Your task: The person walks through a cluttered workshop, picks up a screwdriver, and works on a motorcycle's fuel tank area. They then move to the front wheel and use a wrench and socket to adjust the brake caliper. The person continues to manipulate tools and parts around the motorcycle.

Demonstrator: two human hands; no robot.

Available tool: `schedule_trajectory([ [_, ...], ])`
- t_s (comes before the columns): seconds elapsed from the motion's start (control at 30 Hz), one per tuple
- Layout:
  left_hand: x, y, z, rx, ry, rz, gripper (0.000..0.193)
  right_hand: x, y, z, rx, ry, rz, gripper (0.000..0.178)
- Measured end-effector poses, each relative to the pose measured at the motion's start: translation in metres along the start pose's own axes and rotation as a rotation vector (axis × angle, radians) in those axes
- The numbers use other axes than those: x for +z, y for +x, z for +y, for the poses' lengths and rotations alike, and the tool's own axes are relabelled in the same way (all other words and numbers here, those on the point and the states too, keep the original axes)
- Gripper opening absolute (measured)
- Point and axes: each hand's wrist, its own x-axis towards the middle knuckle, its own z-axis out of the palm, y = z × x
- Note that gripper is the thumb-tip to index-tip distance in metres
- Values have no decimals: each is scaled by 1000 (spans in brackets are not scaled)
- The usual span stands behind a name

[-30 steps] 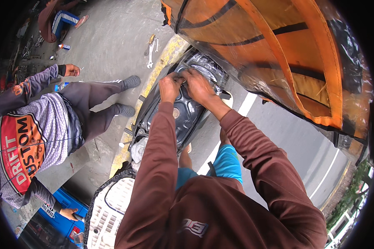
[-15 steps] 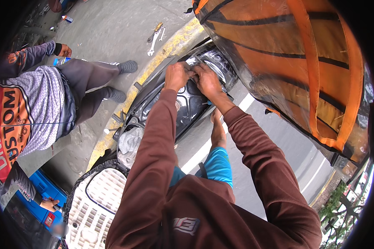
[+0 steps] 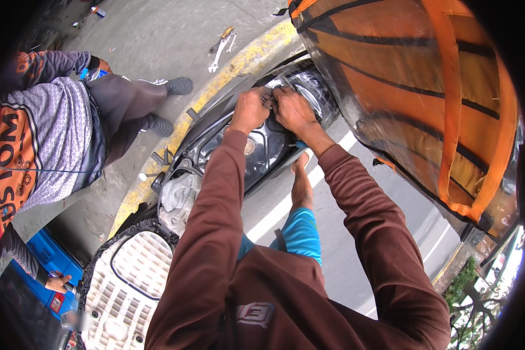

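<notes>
Head view: the two hands meet above the far end of a black tank (image 3: 265, 156), so called by its pressed shape.
Step in hand: by my judgement, close two-handed fingertip work on something small at that end.
Next move: likely calls for a fine, steady pinch, each hand giving the other room.
Left hand (image 3: 250, 111): fingers curled, tips drawn together, almost touching the other hand; whether they grip anything is hidden.
Right hand (image 3: 294, 112): bent over, fingertips gathered beside the left's; what lies under them I cannot make out.
Tank's near end: a grey cloth (image 3: 182, 192), then an upturned seat (image 3: 105, 291) with a white base.
Kerb (image 3: 254, 55): yellow-painted; wrenches (image 3: 219, 56) and a screwdriver (image 3: 228, 32) lie on the ground beyond its edge.
Right side: an orange cover (image 3: 394, 67).
Left side: a co-worker (image 3: 55, 128).
</notes>
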Motion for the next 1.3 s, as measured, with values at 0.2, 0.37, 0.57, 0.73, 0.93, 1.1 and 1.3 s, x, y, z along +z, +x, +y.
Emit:
schedule_trajectory([
  [0.2, -3, -5, 3, 32, 19, 7, 28, -5, 3, -3, 41, -69, -119, 32],
  [0.37, -2, -11, 8, -3, -18, 27, 32, -20, 5, -18, 206, -33, -191, 47],
  [0.57, -1, -13, 8, 28, -23, 46, 38, -26, 0, -27, 312, -59, -227, 40],
  [0.73, -3, -17, 7, -14, -98, 8, 41, -11, -2, -11, 65, -54, -136, 32],
  [0.93, -2, -21, 12, 27, 32, 46, 55, -6, 2, -12, 254, -46, -225, 37],
  [1.1, -7, -32, 25, -8, 47, 91, 66, -16, 0, -20, 497, 96, -179, 44],
  [1.3, -18, -51, 33, -71, 33, 129, 64, -19, -2, -22, 301, -3, -247, 56],
])
